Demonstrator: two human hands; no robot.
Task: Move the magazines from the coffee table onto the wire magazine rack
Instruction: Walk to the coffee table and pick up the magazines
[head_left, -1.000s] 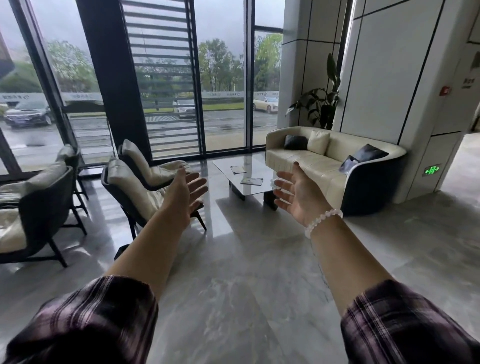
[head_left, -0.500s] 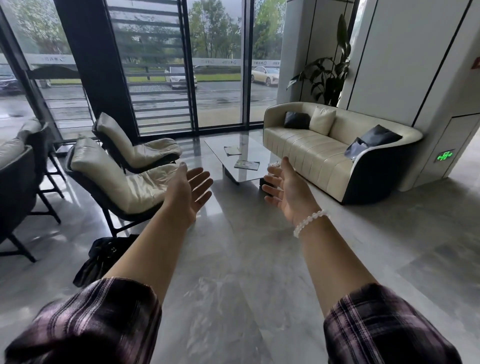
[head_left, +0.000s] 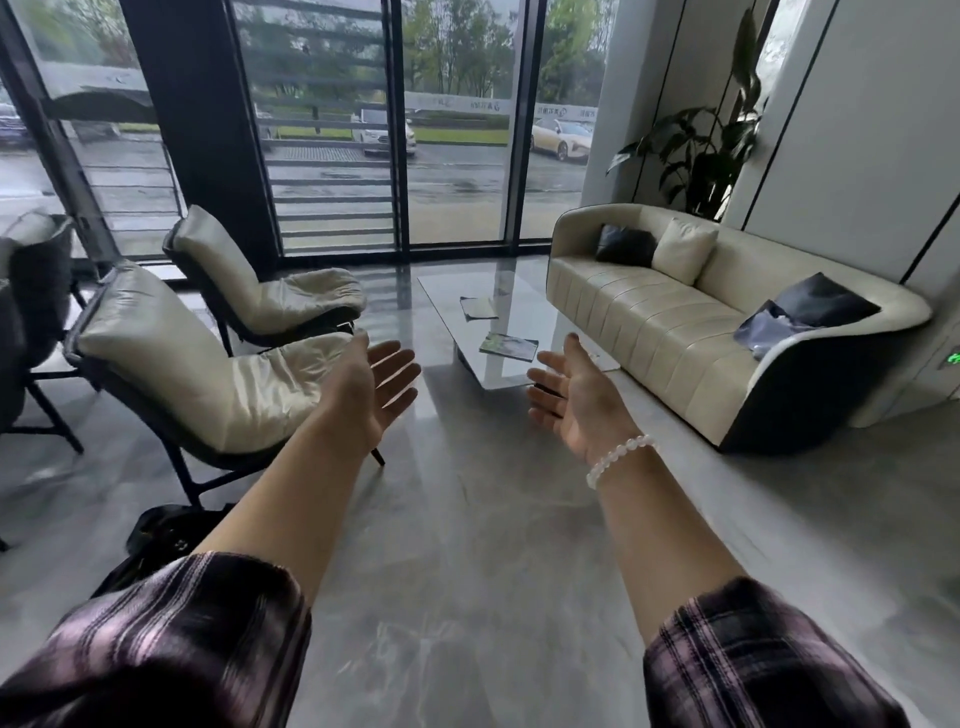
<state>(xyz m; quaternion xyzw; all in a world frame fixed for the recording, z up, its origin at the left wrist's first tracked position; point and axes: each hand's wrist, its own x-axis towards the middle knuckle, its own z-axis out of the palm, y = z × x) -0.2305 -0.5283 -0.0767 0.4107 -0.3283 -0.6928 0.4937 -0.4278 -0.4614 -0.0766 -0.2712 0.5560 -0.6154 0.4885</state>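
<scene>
A low glossy coffee table (head_left: 447, 291) stands ahead beside the sofa. Two magazines lie flat on it: a greenish one (head_left: 509, 346) near the front edge and a pale one (head_left: 478, 307) farther back. My left hand (head_left: 371, 387) is raised in front of me, palm turned inward, fingers apart and holding nothing. My right hand (head_left: 571, 397), with a white bead bracelet at the wrist, is held out the same way, empty. Both hands hang in the air short of the table. No wire magazine rack is in view.
A cream sofa (head_left: 649, 322) with dark and light cushions runs along the right. Two cream lounge chairs (head_left: 208, 364) on black frames stand at the left, with a black bag (head_left: 166, 530) on the floor beside them. Polished grey floor lies between; a potted plant (head_left: 696, 150) stands behind the sofa.
The view has moved closer to the coffee table and tilted down. Both hands stay raised and open, still empty.
</scene>
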